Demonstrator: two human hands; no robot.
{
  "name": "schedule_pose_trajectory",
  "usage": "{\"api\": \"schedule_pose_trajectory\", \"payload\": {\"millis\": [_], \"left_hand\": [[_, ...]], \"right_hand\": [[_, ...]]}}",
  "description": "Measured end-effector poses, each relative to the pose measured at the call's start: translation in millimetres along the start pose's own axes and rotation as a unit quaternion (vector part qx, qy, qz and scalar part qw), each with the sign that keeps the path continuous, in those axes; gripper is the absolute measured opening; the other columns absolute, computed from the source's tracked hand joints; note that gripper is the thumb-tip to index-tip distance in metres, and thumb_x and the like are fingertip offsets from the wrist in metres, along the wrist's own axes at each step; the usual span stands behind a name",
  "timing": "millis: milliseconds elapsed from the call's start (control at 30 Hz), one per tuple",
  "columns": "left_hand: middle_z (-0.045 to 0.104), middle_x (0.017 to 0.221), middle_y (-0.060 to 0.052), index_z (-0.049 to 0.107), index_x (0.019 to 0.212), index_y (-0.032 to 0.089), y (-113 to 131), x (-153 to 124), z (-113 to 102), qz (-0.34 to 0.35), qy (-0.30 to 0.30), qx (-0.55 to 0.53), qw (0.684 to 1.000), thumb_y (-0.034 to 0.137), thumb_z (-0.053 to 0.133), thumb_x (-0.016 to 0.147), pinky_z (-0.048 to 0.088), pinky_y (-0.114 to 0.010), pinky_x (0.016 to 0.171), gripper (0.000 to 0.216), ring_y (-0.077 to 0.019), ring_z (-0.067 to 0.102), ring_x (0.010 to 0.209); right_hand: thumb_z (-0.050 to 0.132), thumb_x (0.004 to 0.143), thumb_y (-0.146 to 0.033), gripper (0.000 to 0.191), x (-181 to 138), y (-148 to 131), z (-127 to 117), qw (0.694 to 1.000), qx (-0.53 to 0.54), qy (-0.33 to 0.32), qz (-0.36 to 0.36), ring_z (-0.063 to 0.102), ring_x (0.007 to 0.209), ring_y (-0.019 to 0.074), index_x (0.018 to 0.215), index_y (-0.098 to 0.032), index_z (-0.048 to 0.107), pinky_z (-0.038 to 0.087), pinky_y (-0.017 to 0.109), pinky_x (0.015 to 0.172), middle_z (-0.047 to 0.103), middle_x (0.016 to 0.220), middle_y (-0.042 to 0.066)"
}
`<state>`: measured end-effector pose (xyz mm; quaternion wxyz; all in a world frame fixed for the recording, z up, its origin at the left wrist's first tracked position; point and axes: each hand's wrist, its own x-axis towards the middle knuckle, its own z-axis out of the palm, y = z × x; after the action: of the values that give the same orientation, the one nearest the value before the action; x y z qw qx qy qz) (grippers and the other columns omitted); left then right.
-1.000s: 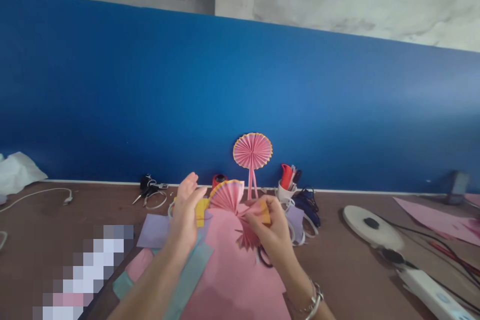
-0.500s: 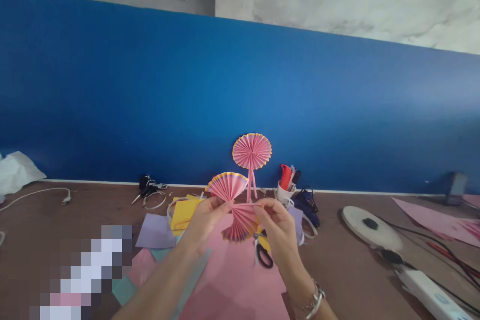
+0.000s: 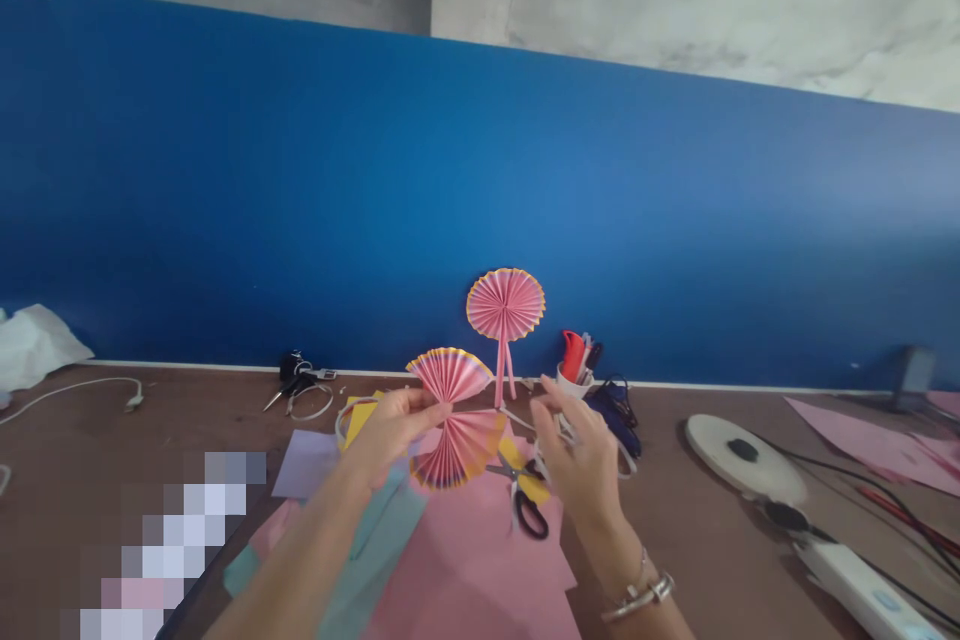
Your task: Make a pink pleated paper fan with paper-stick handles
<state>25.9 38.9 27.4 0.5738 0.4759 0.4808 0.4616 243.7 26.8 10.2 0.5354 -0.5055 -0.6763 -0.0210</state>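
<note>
Pink pleated paper, edged in yellow, makes up the folded fan [image 3: 459, 448] that I hold above the table [image 3: 675, 540]. My left hand [image 3: 390, 430] pinches it at its waist, thumb and fingertips closed on the narrow middle. One half spreads toward twelve o'clock and the other hangs toward six, like a bow tie stood on end. The fan lies at three o'clock from that hand and touches only its fingertips.

My right hand [image 3: 581, 460] is off the fan, near it at three o'clock but apart. Its fingers are loosely spread and grip nothing that I can see. So my hands are apart, with the fan between them.

At seven o'clock from the right hand, black-handled scissors [image 3: 525, 505] lie on a large pink sheet [image 3: 480, 570], with their blades pointing toward the fan. A yellow sheet [image 3: 358, 417] shows just beyond my left hand, at about eleven o'clock. A lilac sheet [image 3: 304, 465] lies at nine o'clock from it. A teal strip [image 3: 375, 540] runs under my left forearm.

At one o'clock from the held fan, a finished round fan on a stick [image 3: 505, 305] stands upright against the blue wall [image 3: 225, 200]. A white cup of pens [image 3: 574, 375] stands just beside it, at twelve o'clock from my right hand. Well apart, at three to four o'clock, lie a white disc [image 3: 739, 455] and a power strip [image 3: 870, 592].
</note>
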Motion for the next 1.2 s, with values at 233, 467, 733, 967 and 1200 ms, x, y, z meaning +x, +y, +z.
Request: {"api": "schedule_pose_trajectory", "payload": {"millis": [233, 467, 733, 967, 1200], "left_hand": [[0.067, 0.072, -0.004, 0.067, 0.072, 0.013, -11.2, 4.1, 4.0, 0.006, -0.05, 0.016, 0.999, 0.037, 0.072, 0.065, 0.042, -0.028, 0.076, 0.025, -0.0163, 0.06, 0.073], [0.067, 0.072, -0.004, 0.066, 0.07, 0.013, -7.3, 2.5, 8.4, -0.009, -0.073, 0.038, 0.997, 0.039, 0.073, 0.062, 0.042, -0.03, 0.078, 0.028, -0.0178, 0.059, 0.075], [0.065, 0.069, -0.003, 0.067, 0.069, 0.012, -9.5, 4.0, 6.7, 0.0, -0.084, 0.061, 0.995, 0.038, 0.072, 0.063, 0.041, -0.029, 0.075, 0.027, -0.0167, 0.057, 0.071], [0.065, 0.068, -0.003, 0.066, 0.067, 0.013, -8.0, 3.3, 6.3, -0.01, -0.078, 0.07, 0.994, 0.039, 0.071, 0.064, 0.041, -0.029, 0.075, 0.026, -0.0166, 0.057, 0.07], [0.065, 0.07, -0.005, 0.066, 0.068, 0.013, -10.6, 4.9, 8.0, -0.013, -0.081, 0.052, 0.995, 0.039, 0.073, 0.059, 0.041, -0.03, 0.075, 0.029, -0.0177, 0.057, 0.071]], "right_hand": [[0.055, 0.081, -0.018, 0.015, -0.9, -17.7, -0.4, 0.987, -0.006, -0.076, -0.144, 0.054, 0.089, 0.0217, 0.094, -0.022, 0.063, 0.041, 0.038, 0.079, 0.06, 0.094, 0.007], [0.053, 0.084, -0.014, 0.017, -7.4, -26.8, 7.3, 0.978, -0.055, -0.102, -0.175, 0.053, 0.08, 0.0179, 0.089, -0.024, 0.067, 0.034, 0.035, 0.076, 0.062, 0.082, 0.003], [0.045, 0.087, -0.01, 0.02, -9.6, -23.6, 10.6, 0.968, -0.065, -0.166, -0.175, 0.051, 0.078, 0.0172, 0.085, -0.02, 0.063, 0.029, 0.035, 0.078, 0.064, 0.079, 0.003], [0.041, 0.087, -0.01, 0.018, -12.9, -27.4, 12.7, 0.963, -0.106, -0.19, -0.157, 0.049, 0.078, 0.0182, 0.084, -0.018, 0.057, 0.029, 0.033, 0.075, 0.061, 0.082, 0.004], [0.044, 0.085, -0.009, 0.017, -11.2, -30.2, 10.9, 0.963, -0.091, -0.196, -0.163, 0.05, 0.074, 0.0168, 0.08, -0.018, 0.058, 0.026, 0.031, 0.072, 0.061, 0.076, 0.003]]}}
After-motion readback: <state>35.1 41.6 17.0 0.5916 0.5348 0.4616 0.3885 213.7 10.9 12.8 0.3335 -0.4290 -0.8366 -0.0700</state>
